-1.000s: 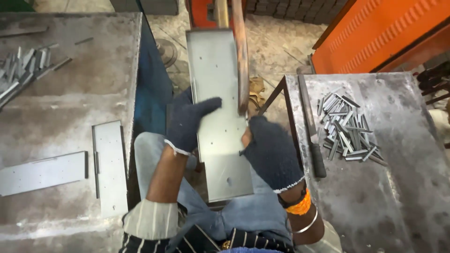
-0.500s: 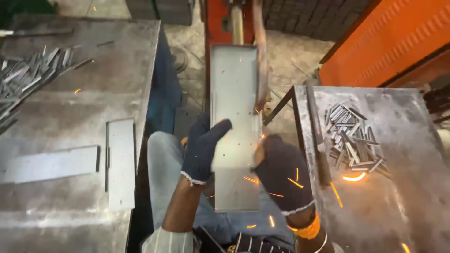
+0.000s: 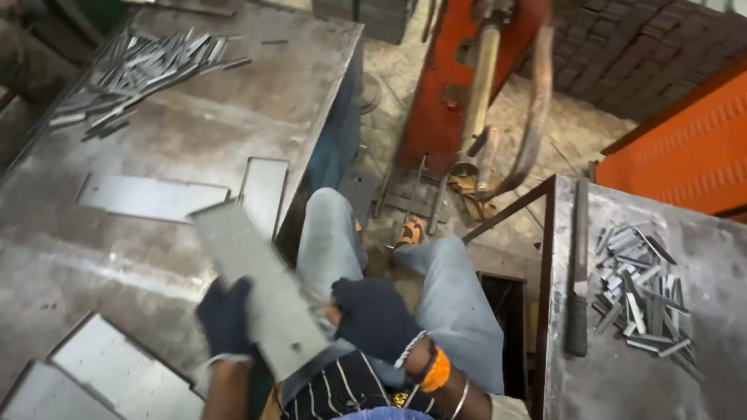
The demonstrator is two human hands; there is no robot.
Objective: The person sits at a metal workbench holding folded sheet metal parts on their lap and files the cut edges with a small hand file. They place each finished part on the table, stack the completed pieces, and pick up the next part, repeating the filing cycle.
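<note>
On my far left the steel bench (image 3: 194,132) carries a loose heap of thin metal strips (image 3: 132,70) near its back corner, and closer to me two flat grey plates (image 3: 148,196) lie side by side, one long and one shorter (image 3: 263,190) just beside the bench edge. More sheet pieces (image 3: 93,373) lie at the bench's near corner, by my left elbow. My left hand (image 3: 224,317), in a dark knit glove, has its grip clamped on the left edge of a long metal plate (image 3: 261,292), which tilts up and away to the left over the bench edge, its far end above the flat plates. My right hand (image 3: 372,317), gloved the same way, is on the plate's right side near its lower end; I cannot tell whether that grip is closed on it or only pressed against it. An orange band and a thin bangle sit at that wrist. Below are my knees in pale jeans. Past them stands the orange-red machine (image 3: 440,85) with its upright metal arm (image 3: 481,85) and a curved hose (image 3: 537,101). To the right, a second bench (image 3: 622,373) holds a dark-handled file (image 3: 578,272) along its left edge and a pile of short metal strips (image 3: 638,288).
</note>
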